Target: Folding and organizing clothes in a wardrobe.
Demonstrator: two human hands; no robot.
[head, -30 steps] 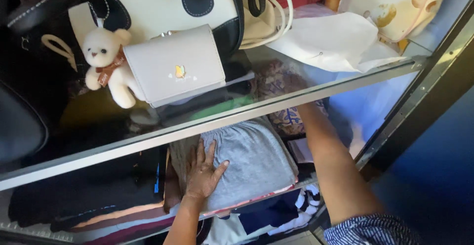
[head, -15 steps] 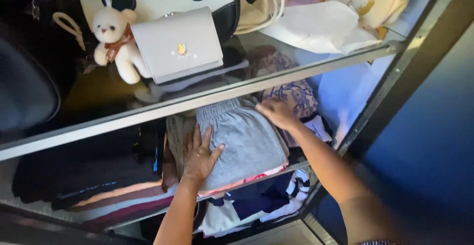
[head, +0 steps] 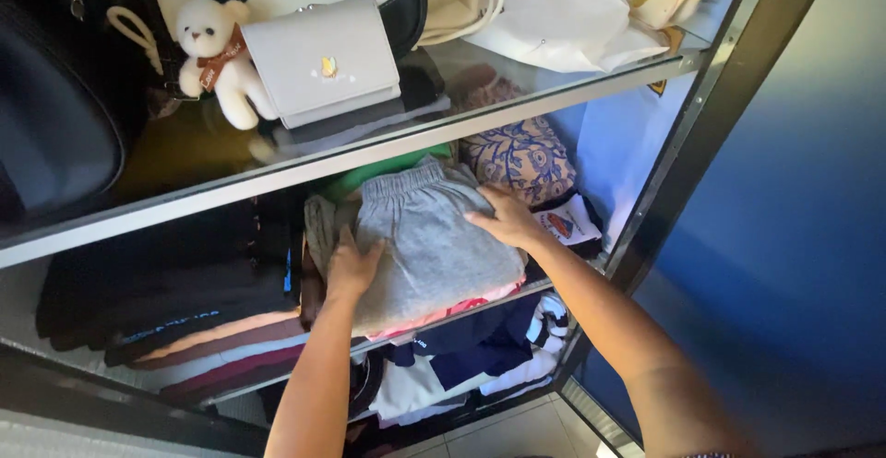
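Observation:
A folded grey garment [head: 426,237] with an elastic waistband lies on top of a pile of clothes on a middle shelf. My left hand [head: 352,266] presses flat on its left edge, fingers slipped partly under the side of the stack. My right hand [head: 506,219] rests flat on its right edge, fingers spread. Beneath the grey garment a pink layer [head: 443,310] shows at the front of the stack. Neither hand grips anything.
A glass shelf [head: 305,167] above carries a small white teddy bear [head: 214,52], a pale wallet [head: 321,59], handbags and white cloth [head: 563,26]. Dark folded clothes [head: 175,301] lie to the left, a blue-patterned cloth [head: 521,158] to the right, more clothes [head: 471,356] below. A dark cabinet frame [head: 701,117] stands right.
My right hand has come out from deep behind the shelf and settled on the grey garment's right edge. My left hand slid to its left side. The view shifted left.

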